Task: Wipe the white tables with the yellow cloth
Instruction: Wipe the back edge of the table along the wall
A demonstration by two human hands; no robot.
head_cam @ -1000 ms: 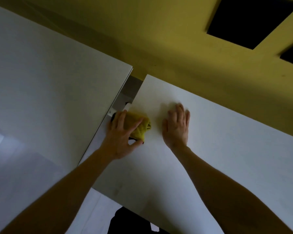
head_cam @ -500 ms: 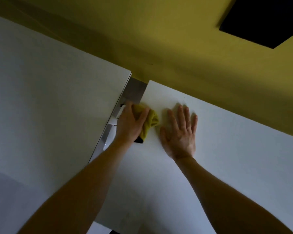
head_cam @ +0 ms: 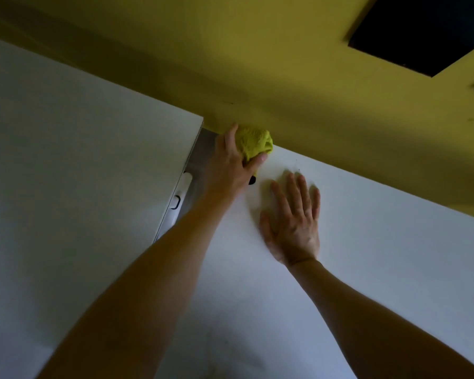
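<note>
Two white tables fill the view: one on the left point(head_cam: 80, 187) and one on the right point(head_cam: 381, 255), with a narrow gap between them. My left hand point(head_cam: 230, 168) grips the bunched yellow cloth point(head_cam: 255, 143) at the far left corner of the right table, against the yellow wall. My right hand point(head_cam: 293, 222) lies flat on the right table just beside it, fingers spread and pointing away from me.
A yellow wall point(head_cam: 285, 77) runs along the far edges of both tables, with dark openings point(head_cam: 422, 31) at the upper right. In the gap sits a grey metal part with a white fitting point(head_cam: 181, 198).
My left hand has pushed the cloth away from me along the right table's left edge up to the far corner by the wall. My right hand stays flat on the table.
</note>
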